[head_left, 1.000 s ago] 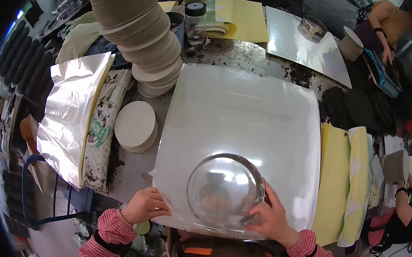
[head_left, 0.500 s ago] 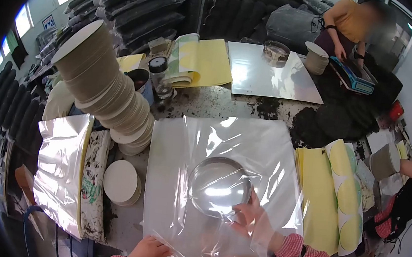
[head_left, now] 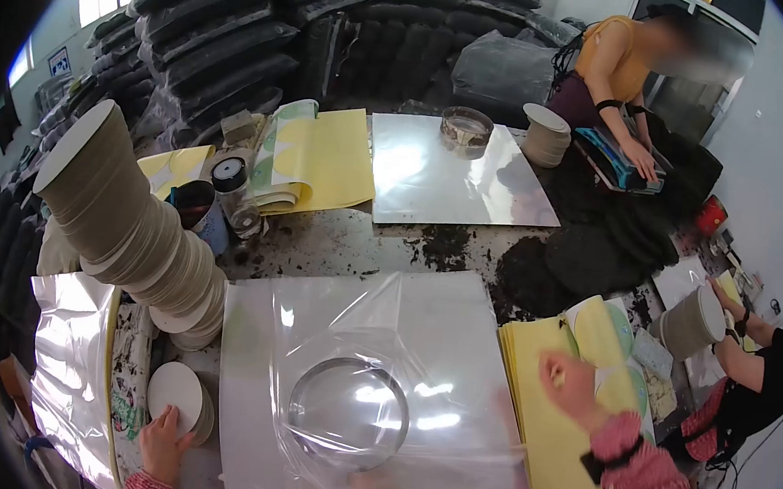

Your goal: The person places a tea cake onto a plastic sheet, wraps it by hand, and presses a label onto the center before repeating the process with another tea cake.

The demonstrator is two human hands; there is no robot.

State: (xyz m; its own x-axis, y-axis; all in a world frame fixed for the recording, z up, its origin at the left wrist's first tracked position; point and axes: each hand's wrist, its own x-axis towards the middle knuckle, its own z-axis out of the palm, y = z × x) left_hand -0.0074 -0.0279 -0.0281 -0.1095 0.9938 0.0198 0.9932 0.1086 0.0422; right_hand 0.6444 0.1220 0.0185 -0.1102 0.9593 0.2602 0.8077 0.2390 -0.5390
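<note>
Two hands in your head view, set well apart. Your left hand (head_left: 162, 449) is at the short stack of round off-white discs (head_left: 174, 386) on the grey, dirt-flecked counter (head_left: 326, 243): fingers on the top disc's near part, thumb down by the side. Contact yes; pinching a disc or just resting, can't tell.

Your right hand (head_left: 571, 386) is off over the yellow paper sheets (head_left: 549, 453), fingers part-curled and blurred. Nothing visible in it, but can't confirm it's bare; contact with the paper unclear too.

Key geometry: discs lie straight ahead of your left fingers, far from the right hand. Faces are round, so no long axis to line up. The round grey metal ring (head_left: 300, 394) sits between your hands, right of the discs, touching neither hand, with creased clear plastic film (head_left: 368, 308) draped over it.
</note>
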